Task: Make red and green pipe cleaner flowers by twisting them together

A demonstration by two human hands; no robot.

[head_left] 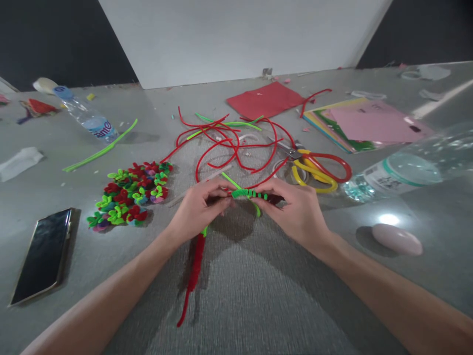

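Observation:
Between my two hands is a green pipe cleaner (242, 194) wound in coils around a red core, tight at the left and spaced wider at the right. My left hand (205, 202) pinches its left end with thumb and fingers. At the right end, my right hand (293, 204) has its fingers closed on the same piece. A loose green end sticks up at the left and another hangs below. Under my left hand, a thick red wound pipe cleaner strip (197, 261) reaches down over the table, with a thin red tail.
Loose red pipe cleaners (236, 143) lie ahead, beside yellow-and-red scissors (320, 170). Several small pipe cleaner flowers (129, 195) and a phone (44, 254) are at the left. Bottles (90, 121) (402, 170) lie or stand either side. A mouse (397, 239) and coloured paper (373, 123) are right.

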